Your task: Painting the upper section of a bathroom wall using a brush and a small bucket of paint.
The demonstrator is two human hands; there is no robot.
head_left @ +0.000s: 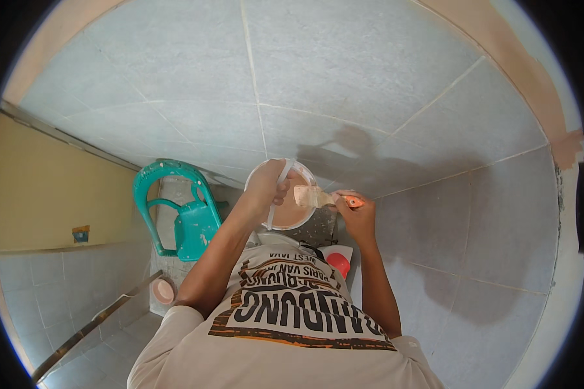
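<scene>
My left hand [270, 184] is closed round the white handle of a paint bucket [302, 216], holding it up in front of my shirt. Peach-coloured paint [285, 209] shows inside the white rim. In my right hand [358, 211] is a paintbrush [314, 196] with an orange handle end. Its paint-coated bristles point left, over the right part of the bucket's opening. My right fingers wrap the brush handle. Part of the bucket's opening is hidden behind my left hand.
A green plastic chair [198, 223] spattered with paint stands to the left. Beyond it are a yellow panel [58, 185], a long pole [97, 324] and a small round pinkish container [163, 290]. Grey tiled walls [383, 65] rise ahead and right. Something red [338, 263] lies low beside my right forearm.
</scene>
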